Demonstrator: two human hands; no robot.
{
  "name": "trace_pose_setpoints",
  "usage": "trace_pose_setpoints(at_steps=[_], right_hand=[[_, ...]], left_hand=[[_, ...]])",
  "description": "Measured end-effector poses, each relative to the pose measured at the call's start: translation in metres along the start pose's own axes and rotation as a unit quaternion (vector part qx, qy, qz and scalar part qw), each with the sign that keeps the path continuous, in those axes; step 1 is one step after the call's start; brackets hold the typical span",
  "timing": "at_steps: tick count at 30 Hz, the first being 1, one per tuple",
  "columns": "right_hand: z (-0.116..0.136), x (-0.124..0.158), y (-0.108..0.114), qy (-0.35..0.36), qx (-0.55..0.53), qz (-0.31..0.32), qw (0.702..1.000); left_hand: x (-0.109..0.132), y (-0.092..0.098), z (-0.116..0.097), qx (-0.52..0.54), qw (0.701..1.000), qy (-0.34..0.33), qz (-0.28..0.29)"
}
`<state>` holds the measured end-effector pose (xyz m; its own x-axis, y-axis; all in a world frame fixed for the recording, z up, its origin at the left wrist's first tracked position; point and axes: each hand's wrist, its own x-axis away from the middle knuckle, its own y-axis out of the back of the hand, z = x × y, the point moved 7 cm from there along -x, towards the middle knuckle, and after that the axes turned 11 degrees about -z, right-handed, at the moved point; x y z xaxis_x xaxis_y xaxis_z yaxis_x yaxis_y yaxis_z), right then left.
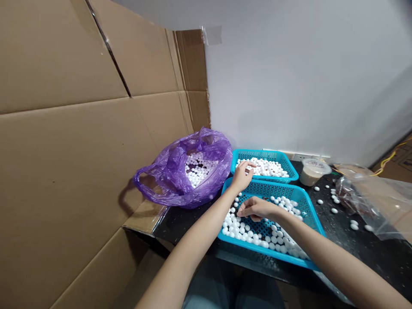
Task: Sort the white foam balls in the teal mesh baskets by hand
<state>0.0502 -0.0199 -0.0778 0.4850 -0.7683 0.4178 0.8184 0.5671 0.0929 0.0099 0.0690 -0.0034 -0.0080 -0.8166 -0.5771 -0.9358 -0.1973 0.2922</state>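
Note:
My left hand [242, 176] reaches over the near rim of the back blue basket [291, 168], its fingers apart above the white, rounded pieces [269, 166] there. I see nothing held in it. My right hand [256, 208] is inside the front blue basket [310, 210], thumb and fingertips drawn together in a pinch. Whatever is between those fingertips is too small or hidden. White pieces [246, 234] lie along the left, front and right of the front basket, while its perforated floor shows in the middle, under my right hand.
An open purple plastic bag [212, 189] with white pieces stands left of the baskets, by a cardboard wall [80, 171]. To the right are a lidded tub [313, 172], loose white pieces [334, 210] and a clear plastic bag [386, 206] on the black tabletop [341, 240].

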Motion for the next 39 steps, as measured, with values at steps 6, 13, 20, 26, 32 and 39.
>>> trace_pose_setpoints(at_steps=[6,13,20,26,32,39], right_hand=[[-0.007,-0.004,0.001,-0.019,-0.004,-0.017,1.000],[-0.012,-0.003,0.002,-0.024,0.000,-0.003,1.000],[-0.009,-0.001,0.002,0.003,0.073,0.002,0.997],[-0.002,0.006,-0.002,0.008,0.084,0.012,0.996],[0.000,0.007,-0.002,0.017,0.101,0.010,0.995],[0.002,0.008,-0.004,0.021,0.130,0.007,0.991]], left_hand=[[0.001,-0.001,-0.001,0.006,1.000,-0.004,0.002],[0.002,-0.004,-0.001,0.002,1.000,-0.004,0.009],[0.002,-0.005,-0.002,-0.004,1.000,-0.002,0.014],[0.002,-0.005,-0.003,-0.004,1.000,-0.004,0.015],[0.002,-0.005,-0.002,-0.005,1.000,-0.003,0.018],[0.002,-0.006,-0.003,-0.002,1.000,-0.005,0.018]])
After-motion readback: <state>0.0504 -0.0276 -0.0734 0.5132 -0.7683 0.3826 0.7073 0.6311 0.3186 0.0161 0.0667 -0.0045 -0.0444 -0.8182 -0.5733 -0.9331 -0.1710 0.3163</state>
